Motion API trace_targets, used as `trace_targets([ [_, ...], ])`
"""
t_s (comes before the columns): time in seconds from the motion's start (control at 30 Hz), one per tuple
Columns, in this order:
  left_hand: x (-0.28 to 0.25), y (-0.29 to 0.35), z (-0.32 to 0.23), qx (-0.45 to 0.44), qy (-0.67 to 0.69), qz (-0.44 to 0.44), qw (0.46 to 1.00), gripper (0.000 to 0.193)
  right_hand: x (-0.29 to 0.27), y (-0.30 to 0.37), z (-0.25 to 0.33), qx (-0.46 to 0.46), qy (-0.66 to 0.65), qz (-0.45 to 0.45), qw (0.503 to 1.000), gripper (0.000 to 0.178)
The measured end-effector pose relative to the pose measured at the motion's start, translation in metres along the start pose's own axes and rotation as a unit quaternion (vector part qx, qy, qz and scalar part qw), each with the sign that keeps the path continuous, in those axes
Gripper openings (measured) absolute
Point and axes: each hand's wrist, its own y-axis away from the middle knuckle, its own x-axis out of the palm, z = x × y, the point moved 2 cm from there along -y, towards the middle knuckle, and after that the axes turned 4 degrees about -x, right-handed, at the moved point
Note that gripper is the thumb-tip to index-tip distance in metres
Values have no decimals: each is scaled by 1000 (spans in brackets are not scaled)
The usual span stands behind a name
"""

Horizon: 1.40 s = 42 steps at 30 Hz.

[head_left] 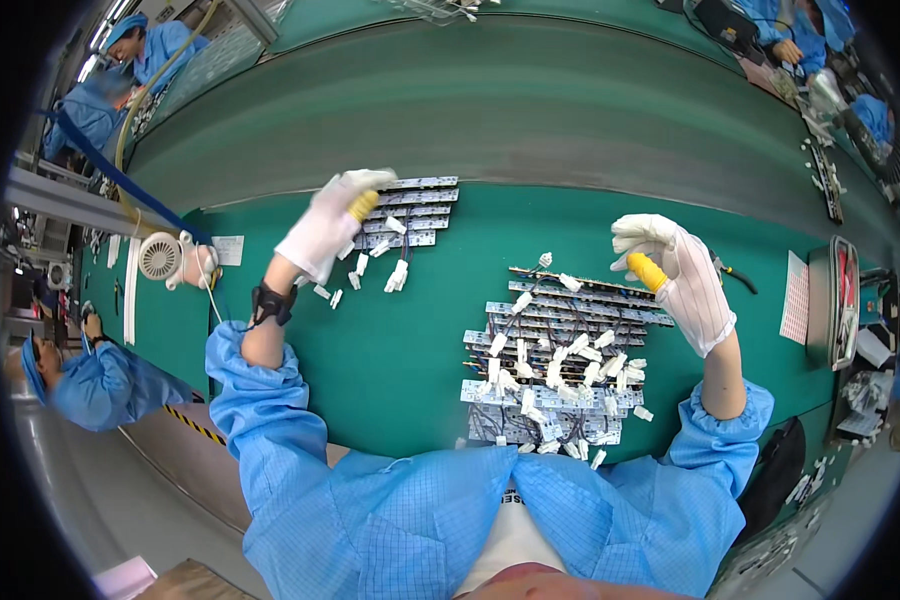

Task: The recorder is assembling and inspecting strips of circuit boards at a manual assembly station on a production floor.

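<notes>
White gloves cover both hands, with a yellow cover on each thumb. My left hand (335,225), slightly blurred, is closed at the left end of the uppermost circuit board strip (425,184) in a small group of strips. White plug connectors (398,276) on thin wires hang from that group. My right hand (675,278) is raised beside the upper right end of a larger pile of circuit board strips (530,310). Its fingers are curved, the thumb stands apart from them, and nothing shows between them. Many white connectors (555,375) lie over this pile, close to my body.
Both groups lie on a green mat (390,360). Pliers (740,280) lie beyond my right hand, near a metal bin (832,305). A small white fan (162,258) stands at the left. Co-workers in blue (110,385) sit at left and far right.
</notes>
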Motion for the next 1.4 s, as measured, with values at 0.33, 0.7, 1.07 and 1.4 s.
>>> trace_targets([
  [0.33,-7,36,-26,31,-165,-99,981,31,7,2,-20,-5,491,148,859,21],
  [0.7,46,33,-122,-105,722,256,635,90,11,0,30,-173,292,-115,934,31],
  [1.07,32,33,-116,-122,538,152,820,61,13,1,25,-83,193,-128,969,64],
  [1.4,25,35,-119,-44,449,80,889,57,7,4,31,102,-93,-76,987,37],
])
